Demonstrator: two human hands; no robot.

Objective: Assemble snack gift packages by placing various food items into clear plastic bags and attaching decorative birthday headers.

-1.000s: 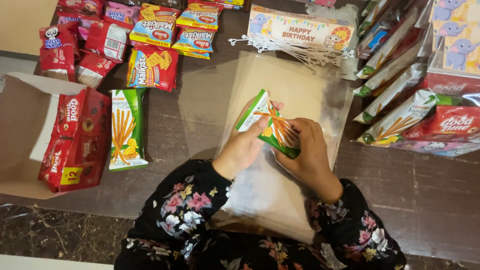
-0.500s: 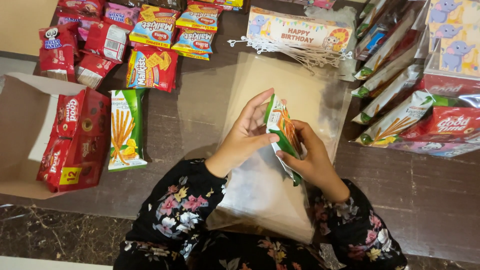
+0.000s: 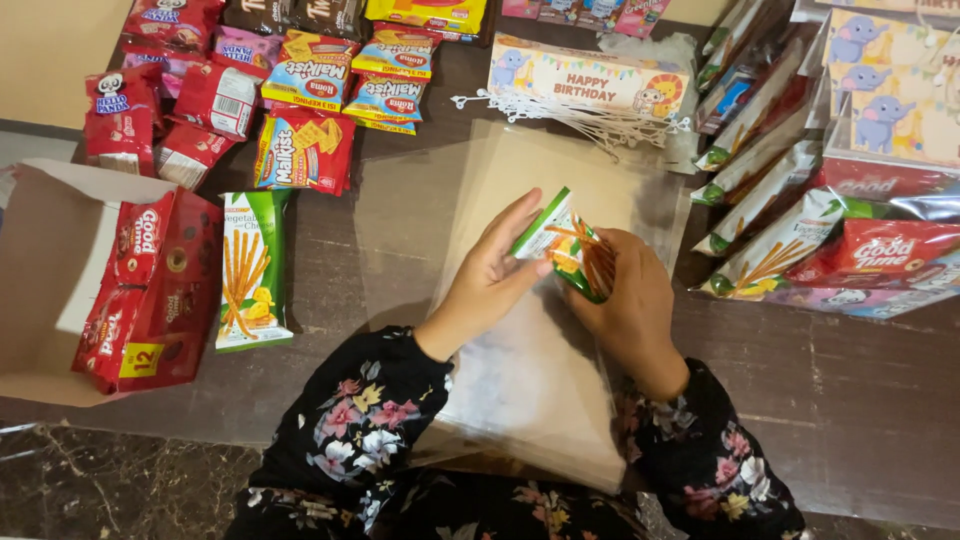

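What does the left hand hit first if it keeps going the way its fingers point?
The left hand points up and to the right, fingertips already against the green stick-snack packet held in the right hand. That packet comes first; depth beyond it is unclear.

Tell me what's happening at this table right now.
A person holds a green stick-snack packet in both hands, left hand and right hand, over a stack of clear plastic bags on the dark table. Another green packet lies beside an open cardboard box; more snack packs line the far edge.
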